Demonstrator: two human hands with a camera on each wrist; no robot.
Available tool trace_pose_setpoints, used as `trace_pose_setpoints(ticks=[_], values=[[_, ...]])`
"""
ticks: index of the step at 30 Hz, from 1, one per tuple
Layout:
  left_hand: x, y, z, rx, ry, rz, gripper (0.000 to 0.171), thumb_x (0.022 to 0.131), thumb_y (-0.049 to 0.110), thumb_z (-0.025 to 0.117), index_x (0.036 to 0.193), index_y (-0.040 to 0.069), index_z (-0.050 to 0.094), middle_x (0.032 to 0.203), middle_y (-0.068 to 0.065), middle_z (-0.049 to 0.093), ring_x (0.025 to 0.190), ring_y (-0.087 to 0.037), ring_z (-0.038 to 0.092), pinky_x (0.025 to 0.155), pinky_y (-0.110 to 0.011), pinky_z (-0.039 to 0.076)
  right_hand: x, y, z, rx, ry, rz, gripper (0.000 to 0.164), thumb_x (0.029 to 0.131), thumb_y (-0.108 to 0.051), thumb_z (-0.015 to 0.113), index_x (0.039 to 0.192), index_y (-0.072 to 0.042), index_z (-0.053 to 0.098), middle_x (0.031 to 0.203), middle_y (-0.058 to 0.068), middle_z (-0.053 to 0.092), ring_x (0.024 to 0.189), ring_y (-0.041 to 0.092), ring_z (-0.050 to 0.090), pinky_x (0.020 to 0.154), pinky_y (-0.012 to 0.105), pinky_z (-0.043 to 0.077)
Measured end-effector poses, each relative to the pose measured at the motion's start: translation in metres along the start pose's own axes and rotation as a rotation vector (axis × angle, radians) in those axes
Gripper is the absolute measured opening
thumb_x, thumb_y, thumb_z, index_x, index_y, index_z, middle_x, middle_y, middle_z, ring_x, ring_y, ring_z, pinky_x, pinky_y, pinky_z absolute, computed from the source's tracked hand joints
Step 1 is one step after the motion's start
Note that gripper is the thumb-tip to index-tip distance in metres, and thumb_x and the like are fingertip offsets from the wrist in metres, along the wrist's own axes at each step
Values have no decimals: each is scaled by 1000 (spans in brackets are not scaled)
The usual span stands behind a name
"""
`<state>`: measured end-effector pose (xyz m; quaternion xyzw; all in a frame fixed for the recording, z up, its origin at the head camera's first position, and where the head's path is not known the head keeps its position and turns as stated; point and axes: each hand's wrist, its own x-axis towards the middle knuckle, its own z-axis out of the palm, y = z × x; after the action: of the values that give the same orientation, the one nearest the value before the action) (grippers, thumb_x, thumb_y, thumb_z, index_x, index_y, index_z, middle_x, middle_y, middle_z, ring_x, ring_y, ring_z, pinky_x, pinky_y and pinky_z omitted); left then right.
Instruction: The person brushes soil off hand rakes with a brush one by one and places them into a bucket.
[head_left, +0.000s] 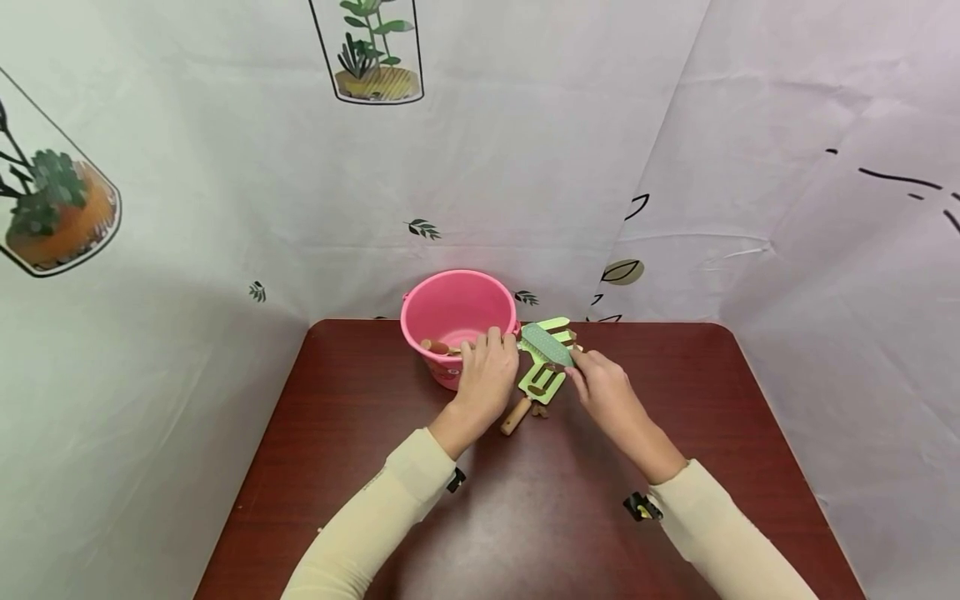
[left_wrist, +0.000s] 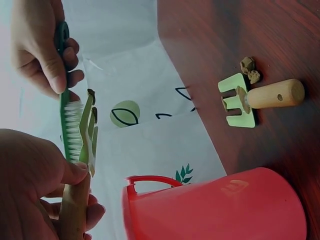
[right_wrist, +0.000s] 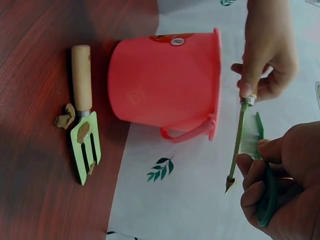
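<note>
My left hand (head_left: 487, 375) grips the wooden handle (left_wrist: 75, 207) of a light green garden hand fork (left_wrist: 87, 132), with brown clumps on its tines. A green scrub brush (head_left: 547, 344) is in my right hand (head_left: 606, 392); its white bristles (left_wrist: 74, 127) touch the face of the held fork. Both tools are raised beside the pink bucket's rim. On the table below lies a second garden fork (right_wrist: 86, 142), brown bits stuck to its tines. The pink bucket (head_left: 459, 304) stands upright, just left of the forks. Inside it shows a tool's wooden handle (head_left: 435, 346).
Crumbly brown clumps (right_wrist: 65, 117) lie next to the second fork's neck. The dark red table (head_left: 510, 533) meets a pale printed backdrop (head_left: 525, 167) behind the bucket. The bucket's pink carrying handle (right_wrist: 187, 132) hangs at its side.
</note>
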<state>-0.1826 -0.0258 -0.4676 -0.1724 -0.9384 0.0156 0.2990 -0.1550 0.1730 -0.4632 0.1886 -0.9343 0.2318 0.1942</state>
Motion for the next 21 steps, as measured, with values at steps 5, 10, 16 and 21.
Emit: trace_pose_setpoints(ticks=[5,10,16,21], values=[[-1,1,0,-11,-30,-10,11,101,8,57,93,7,64,84,-7,56,72,-23,58,60,-37,34,-1,1,1,-21,-1,14,28,96,-6,70,119,10,69,95,21,70,82,33,71,68,46,58],[-2,2,0,-33,-63,-22,11,102,9,55,94,7,63,86,-8,56,76,-25,60,62,-41,38,-2,5,1,-22,14,10,28,95,-6,71,119,10,70,93,21,70,82,33,71,69,47,58],[-2,1,0,-43,-58,-20,10,101,8,55,93,7,61,86,-7,56,75,-25,59,62,-40,37,-3,12,1,-19,50,6,27,94,-5,73,117,10,70,91,21,70,81,34,70,69,49,58],[-3,-1,-1,-29,-51,-17,7,101,8,58,96,6,63,86,-8,56,76,-24,59,62,-40,38,-3,16,-2,-4,55,56,23,95,-4,72,114,8,71,93,21,70,84,35,71,73,50,59]])
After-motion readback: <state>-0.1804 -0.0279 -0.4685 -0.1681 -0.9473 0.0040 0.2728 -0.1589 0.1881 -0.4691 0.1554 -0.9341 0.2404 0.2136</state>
